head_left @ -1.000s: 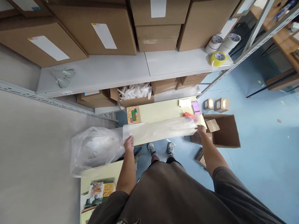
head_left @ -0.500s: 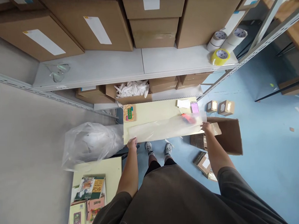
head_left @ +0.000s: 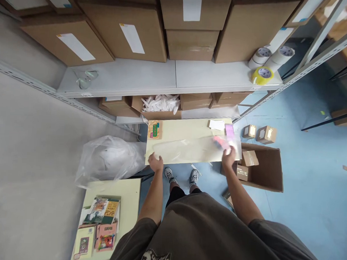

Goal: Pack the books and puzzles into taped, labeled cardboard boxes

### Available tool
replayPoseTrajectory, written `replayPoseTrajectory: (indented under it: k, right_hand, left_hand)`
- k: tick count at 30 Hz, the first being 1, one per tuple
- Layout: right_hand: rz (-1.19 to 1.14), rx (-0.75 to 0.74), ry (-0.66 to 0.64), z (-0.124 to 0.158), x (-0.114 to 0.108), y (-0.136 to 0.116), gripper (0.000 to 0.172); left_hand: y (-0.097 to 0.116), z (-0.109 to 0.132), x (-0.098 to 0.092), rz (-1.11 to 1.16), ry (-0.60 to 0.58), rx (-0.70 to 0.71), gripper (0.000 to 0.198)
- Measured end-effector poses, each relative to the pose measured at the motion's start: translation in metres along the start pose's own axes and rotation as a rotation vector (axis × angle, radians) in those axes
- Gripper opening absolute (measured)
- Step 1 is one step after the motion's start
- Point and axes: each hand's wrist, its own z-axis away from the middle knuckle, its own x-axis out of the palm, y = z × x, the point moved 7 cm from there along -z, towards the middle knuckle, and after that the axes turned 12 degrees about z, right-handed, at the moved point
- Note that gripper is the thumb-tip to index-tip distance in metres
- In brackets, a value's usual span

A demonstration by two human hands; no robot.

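Observation:
A long, clear plastic sheet (head_left: 187, 150) lies along the front of the pale yellow table (head_left: 185, 129). At its left end is my left hand (head_left: 155, 162), thumb and fingers apart. My right hand (head_left: 228, 157) has its fingers closed on the sheet near the right end; a whitish fold shows at the fingertips. Just left of those fingers, a pink-orange item (head_left: 220, 142) shows blurred through or beside the plastic, its kind unclear. Behind it are a white paper slip (head_left: 216, 124) and a purple piece (head_left: 229, 130). A colourful printed card or booklet (head_left: 155, 129) sits at the table's left end.
Ahead stands a grey shelf (head_left: 152, 78) with cardboard boxes (head_left: 137, 37), tape rolls (head_left: 262, 75) and glasses (head_left: 87, 79). An open carton (head_left: 266, 167) is on the floor at right. To the left are a large plastic bag (head_left: 110, 158) and a side table with books (head_left: 102, 211).
My right hand has moved left and inward from the sheet's right edge. My left hand's fingers have spread at the left end. The view has shifted slightly.

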Motion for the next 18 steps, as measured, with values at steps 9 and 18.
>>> replayPoseTrajectory:
  k: [9, 18]
  right_hand:
    - [0.371, -0.58, -0.869, 0.145, 0.178, -0.171, 0.079]
    - [0.134, -0.38, -0.719, 0.143, 0.169, -0.209, 0.077]
  left_hand:
    - [-0.011, -0.039, 0.055, -0.406, -0.558, 0.223, 0.125]
    - [-0.005, -0.054, 0.028, -0.264, -0.523, 0.357, 0.099]
